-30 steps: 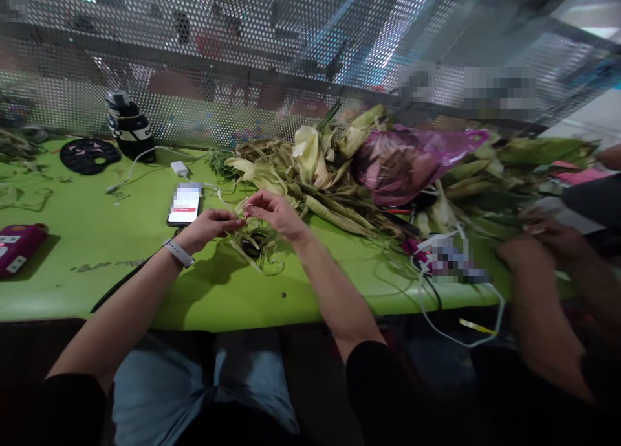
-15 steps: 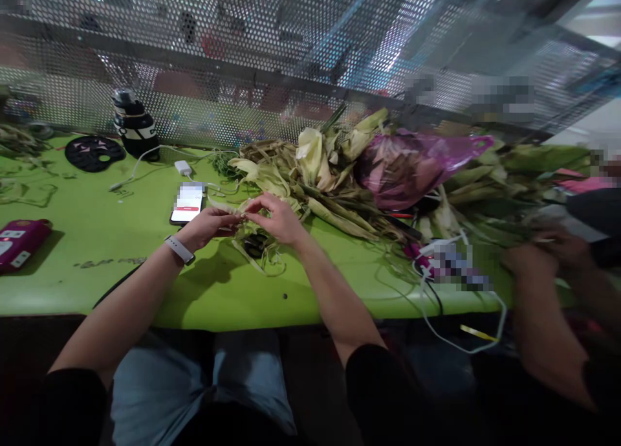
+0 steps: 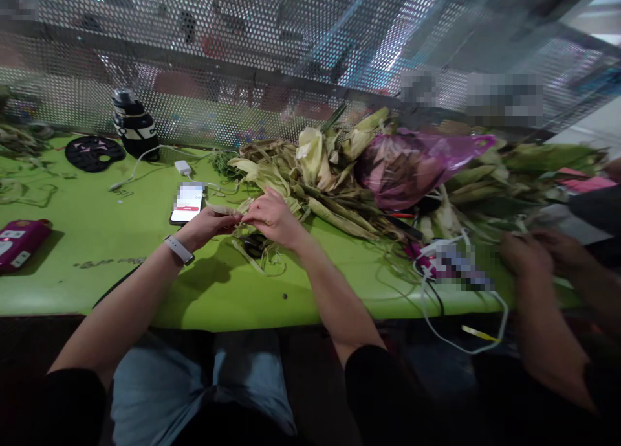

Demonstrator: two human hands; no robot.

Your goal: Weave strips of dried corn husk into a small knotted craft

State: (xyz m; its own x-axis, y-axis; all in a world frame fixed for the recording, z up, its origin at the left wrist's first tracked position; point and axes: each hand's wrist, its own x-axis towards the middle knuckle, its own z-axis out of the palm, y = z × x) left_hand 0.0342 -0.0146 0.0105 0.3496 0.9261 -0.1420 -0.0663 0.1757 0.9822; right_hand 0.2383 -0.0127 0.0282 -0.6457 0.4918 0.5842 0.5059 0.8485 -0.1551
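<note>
My left hand is closed in a pinch on a pale strip of corn husk, whose end sticks out above the fingers. Fingertip to fingertip with it, my right hand also pinches the strip, its fingers bent together. Exactly how the strip runs between the fingers is hidden. Under the hands lie thin husk shreds and a small black object, partly covered. Right behind my right hand, a large heap of dried and green corn husks spreads over the green table.
A lit phone with a white cable lies just behind my left hand. A black bottle and a black palette-shaped piece stand farther back. A pink plastic bag rests on the husks. Another person's hands work at the right.
My right hand has turned a little, its fingers folding closer and tighter against the left fingertips. My left hand stays almost still. The other person's hands have shifted slightly.
</note>
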